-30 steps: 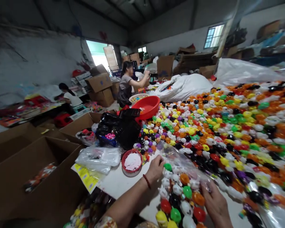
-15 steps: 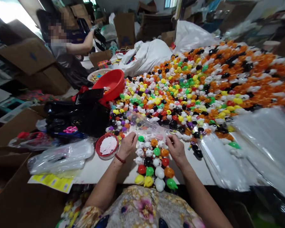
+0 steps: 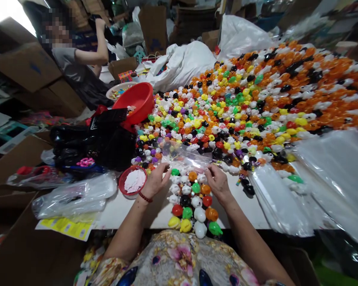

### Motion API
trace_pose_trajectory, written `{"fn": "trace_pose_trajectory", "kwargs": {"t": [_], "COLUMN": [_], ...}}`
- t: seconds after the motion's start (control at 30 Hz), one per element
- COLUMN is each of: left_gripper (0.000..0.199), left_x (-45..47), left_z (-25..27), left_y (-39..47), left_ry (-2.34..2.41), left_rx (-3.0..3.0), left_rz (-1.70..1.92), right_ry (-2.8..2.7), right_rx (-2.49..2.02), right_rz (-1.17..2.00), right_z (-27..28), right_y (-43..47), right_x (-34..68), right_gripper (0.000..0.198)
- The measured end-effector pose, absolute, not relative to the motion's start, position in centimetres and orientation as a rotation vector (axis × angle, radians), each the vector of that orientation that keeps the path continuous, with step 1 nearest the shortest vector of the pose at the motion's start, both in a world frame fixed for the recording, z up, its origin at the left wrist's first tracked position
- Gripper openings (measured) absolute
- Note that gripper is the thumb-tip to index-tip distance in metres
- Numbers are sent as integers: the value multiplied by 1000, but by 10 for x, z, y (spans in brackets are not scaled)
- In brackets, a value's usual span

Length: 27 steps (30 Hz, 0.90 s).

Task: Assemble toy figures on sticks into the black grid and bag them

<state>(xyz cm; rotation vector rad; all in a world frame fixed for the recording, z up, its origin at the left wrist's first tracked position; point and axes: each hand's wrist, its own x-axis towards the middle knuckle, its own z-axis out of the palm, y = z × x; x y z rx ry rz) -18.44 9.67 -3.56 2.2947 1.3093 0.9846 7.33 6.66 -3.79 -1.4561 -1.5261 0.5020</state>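
Observation:
Between my two hands a clear plastic bag (image 3: 187, 155) stretches out, its far end lying against the heap of small toys. My left hand (image 3: 155, 183), with a red bead bracelet at the wrist, pinches the bag's left near corner. At the opposite corner, the fingers of my right hand (image 3: 218, 183) are closed on the film. Below the bag, rows of small figure-shaped toys (image 3: 196, 201) in white, orange, green, red, black and yellow lie on the white table (image 3: 119, 216). The nearest ones reach the table's front edge.
A big heap of mixed toys (image 3: 286, 95) fills the back and right. Stacked clear bags (image 3: 282, 202) lie at right. On the left are a red basket of paper slips (image 3: 133, 180), black bags (image 3: 107, 139) and a red basin (image 3: 140, 103). Another person (image 3: 77, 67) stands behind.
Both my hands keep their hold on the bag and have barely moved. The view has shifted slightly. The other person's forearm has gone up.

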Motion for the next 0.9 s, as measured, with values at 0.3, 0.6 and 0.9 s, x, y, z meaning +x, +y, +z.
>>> {"fn": "trace_pose_trajectory", "kwargs": {"t": [0.3, 0.6, 0.9], "left_gripper": [16, 25, 22], "left_x": [-176, -171, -183], "left_z": [-32, -35, -41], "left_y": [110, 111, 98], "left_ry": [1353, 1436, 1283], "left_rx": [1993, 2045, 2417], "left_rz": [837, 914, 1015], "right_ry": [-1428, -1620, -1840], "right_rx": [-1329, -1220, -1285], "right_rz": [650, 527, 362], "right_z": [-38, -28, -28], "right_y": [82, 70, 56], "right_x": [70, 76, 89], "right_gripper": [23, 21, 21]}}
